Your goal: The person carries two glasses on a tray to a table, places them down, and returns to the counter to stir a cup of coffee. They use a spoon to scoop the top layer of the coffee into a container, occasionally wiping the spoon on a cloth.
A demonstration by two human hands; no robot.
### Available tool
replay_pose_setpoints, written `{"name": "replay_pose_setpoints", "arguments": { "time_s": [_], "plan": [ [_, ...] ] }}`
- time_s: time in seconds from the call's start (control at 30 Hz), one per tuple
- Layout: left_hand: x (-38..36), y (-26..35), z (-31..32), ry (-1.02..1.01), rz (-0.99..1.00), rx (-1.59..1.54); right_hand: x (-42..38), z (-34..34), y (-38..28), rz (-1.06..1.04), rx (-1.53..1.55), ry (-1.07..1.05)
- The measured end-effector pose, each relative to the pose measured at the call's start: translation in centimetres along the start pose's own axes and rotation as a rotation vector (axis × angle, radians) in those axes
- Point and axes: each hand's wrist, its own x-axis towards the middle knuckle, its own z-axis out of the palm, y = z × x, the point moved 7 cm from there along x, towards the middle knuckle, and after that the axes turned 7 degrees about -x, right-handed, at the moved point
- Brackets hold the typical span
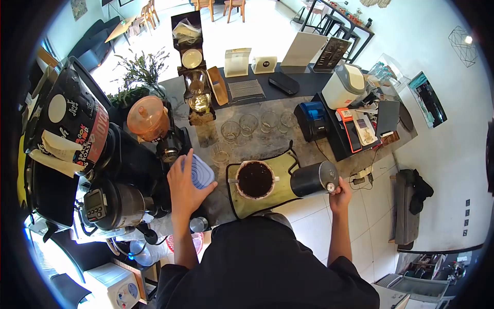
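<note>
My left hand [184, 186] is around a blue, square-cornered ridged dish [201, 173], with the thumb at its near edge and the fingers along its left side. My right hand [339, 196] grips a black kettle [311, 180] with a round lid and knob, at the right of the counter. Between my hands, a dripper with a paper filter is full of dark coffee grounds [256, 179]. Under it lies a yellow-green mat [244, 205] with a black border. The handle of the kettle is mostly hidden by my fingers.
Several clear glasses [248, 123] stand beyond the dripper. A coffee grinder with an orange hopper [147, 118] and a larger machine [113, 203] line the left. A blue-black printer [312, 121] and a red-framed device [352, 135] sit at the right.
</note>
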Motion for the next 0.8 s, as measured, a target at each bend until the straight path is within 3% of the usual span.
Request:
{"name": "replay_pose_setpoints", "arguments": {
  "time_s": [0.03, 0.07, 0.23, 0.3, 0.43, 0.7, 0.77, 0.8],
  "plan": [
    [0.1, 0.1, -0.8, 0.040, -0.017, -0.067, -0.1, -0.5, 0.8, 0.002, 0.056, 0.095],
    [0.2, 0.2, -1.5, 0.079, -0.036, -0.135, -0.1, 0.8, 0.9, -0.066, 0.033, -0.098],
    [-0.9, -0.1, -3.8, 0.345, -0.040, -0.197, 1.0, 2.1, 5.9, -0.123, -0.054, -0.069],
    [-2.2, -1.6, -4.1, 0.519, -0.060, -0.575, 1.2, 1.7, 7.5, -0.153, -0.132, 0.155],
    [-4.4, -4.2, -2.3, 0.718, -0.065, -1.077, 1.8, 2.4, 10.0, -0.107, -0.105, 0.092],
    [-6.4, -4.8, -1.1, 0.759, -0.161, -1.042, 3.4, 2.9, 9.7, -0.137, -0.457, -0.017],
    [-6.4, -4.6, -1.1, 0.754, -0.143, -0.988, 4.7, 1.4, 8.5, -0.153, -0.699, 0.142],
    [-6.6, -4.9, -0.8, 0.769, -0.152, -0.989, 4.5, 3.1, 5.6, -0.394, -0.794, 0.117]
  ]
}}
